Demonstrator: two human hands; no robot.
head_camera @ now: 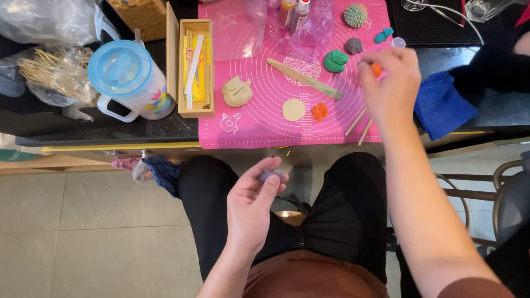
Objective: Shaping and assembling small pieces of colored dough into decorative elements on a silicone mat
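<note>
We are pinching one grey clay lump [270, 176] in our left hand [251, 207], centre frame, and one orange clay bit [376, 69] in our right hand [389, 88], upper right, over one pink mat [232, 38] on a black counter [110, 129]; tiled floor [83, 232] is showing below.

My left hand [251, 207] was low over my lap, in front of the table edge, with a small grey lump of clay [270, 176] between thumb and fingers. My right hand [389, 88] was above the right side of the pink silicone mat [232, 38], and a small orange piece of clay [376, 69] was at its fingertips. Two thin wooden sticks [360, 122] lay under this hand. A flat wooden modelling tool [305, 79] lay across the middle of the mat. Left of the mat stood a narrow wooden box of tools [196, 66], and further left a plastic jug with a round lid [128, 83]. A blue cloth [441, 105] lay right of the mat.
</note>
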